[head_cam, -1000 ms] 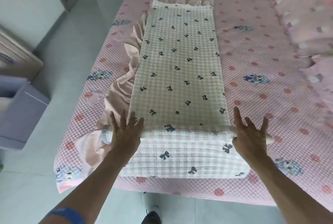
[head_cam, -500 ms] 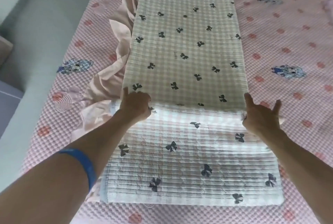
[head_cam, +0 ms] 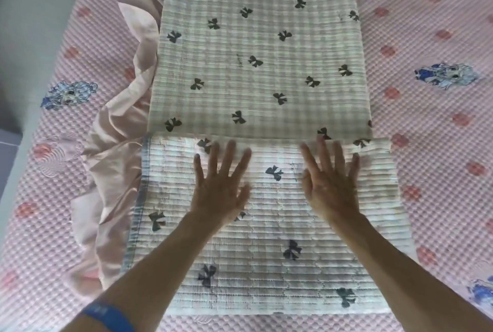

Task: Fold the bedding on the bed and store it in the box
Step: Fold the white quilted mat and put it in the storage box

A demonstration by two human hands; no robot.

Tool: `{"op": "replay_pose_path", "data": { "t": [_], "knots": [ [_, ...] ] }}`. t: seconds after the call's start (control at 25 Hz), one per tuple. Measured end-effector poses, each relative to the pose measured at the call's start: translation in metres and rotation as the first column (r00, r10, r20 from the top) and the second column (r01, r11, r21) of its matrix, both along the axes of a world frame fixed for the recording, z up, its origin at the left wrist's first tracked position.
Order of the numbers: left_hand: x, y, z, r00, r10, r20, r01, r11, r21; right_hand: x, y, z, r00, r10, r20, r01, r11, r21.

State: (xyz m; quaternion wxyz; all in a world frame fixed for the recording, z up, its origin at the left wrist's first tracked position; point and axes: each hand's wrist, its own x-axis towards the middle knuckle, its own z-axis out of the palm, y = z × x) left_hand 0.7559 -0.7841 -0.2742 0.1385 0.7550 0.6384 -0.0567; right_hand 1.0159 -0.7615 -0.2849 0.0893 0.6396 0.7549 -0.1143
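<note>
A checked quilt (head_cam: pixel 261 65) printed with dark bows lies lengthwise on the bed, folded into a long strip. Its near end is turned over onto itself, making a paler folded flap (head_cam: pixel 266 251) whose edge crosses the strip at mid-frame. My left hand (head_cam: pixel 220 187) lies flat on the flap with fingers spread, just short of that edge. My right hand (head_cam: pixel 329 182) presses flat beside it, fingers straight, its fingertips reaching the edge. A pink frill (head_cam: pixel 117 150) of the quilt sticks out along the left side. No box is in view.
The bed is covered by a pink bubble-textured sheet (head_cam: pixel 426 145) with red dots and blue cartoon figures. Grey floor (head_cam: pixel 29 11) runs along the left side of the bed. A blue band sits on my left wrist (head_cam: pixel 109 315).
Both hands carried the near end of the quilt further up the strip, let go of its edge, and now lie flat on the flap nearer its middle. The view has tilted down and closer.
</note>
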Motion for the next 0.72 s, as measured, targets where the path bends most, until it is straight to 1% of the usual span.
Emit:
{"op": "replay_pose_path", "data": {
  "t": [0.08, 0.12, 0.2, 0.28, 0.44, 0.56, 0.64, 0.68, 0.72],
  "knots": [
    [0.011, 0.002, -0.018, 0.997, 0.042, -0.059, -0.050, 0.988, -0.146, 0.005, 0.008, -0.018, 0.994, -0.111, 0.004, 0.110, 0.981, -0.159],
    [0.011, 0.012, -0.025, 0.995, 0.063, -0.080, -0.077, 0.978, -0.195, 0.012, 0.018, -0.027, 0.987, -0.158, 0.022, 0.159, 0.970, -0.181],
    [0.006, 0.027, -0.036, 0.994, 0.069, -0.085, -0.088, 0.965, -0.246, 0.023, 0.032, -0.039, 0.984, -0.170, 0.062, 0.179, 0.962, -0.207],
    [0.007, 0.024, -0.040, 0.991, 0.079, -0.106, -0.100, 0.973, -0.209, 0.023, 0.037, -0.043, 0.987, -0.157, 0.043, 0.163, 0.967, -0.195],
    [0.011, -0.047, -0.028, 0.974, 0.216, -0.067, -0.224, 0.964, -0.142, 0.028, -0.006, -0.035, 0.985, -0.162, -0.060, 0.153, 0.978, -0.140],
    [-0.002, -0.118, -0.014, 0.976, 0.194, -0.100, -0.209, 0.962, -0.176, 0.040, -0.076, -0.026, 0.993, -0.101, -0.058, 0.097, 0.993, -0.064],
    [-0.014, -0.160, -0.009, 0.973, 0.220, -0.077, -0.231, 0.948, -0.217, 0.052, -0.122, -0.025, 0.995, -0.083, -0.060, 0.083, 0.997, -0.002],
    [-0.019, -0.176, -0.006, 0.972, 0.226, -0.063, -0.235, 0.940, -0.248, 0.060, -0.139, -0.025, 0.995, -0.084, -0.053, 0.084, 0.996, 0.003],
    [-0.024, -0.190, -0.003, 0.975, 0.217, -0.052, -0.223, 0.945, -0.241, 0.067, -0.154, -0.024, 0.997, -0.065, -0.031, 0.065, 0.998, -0.006]
  ]
}}
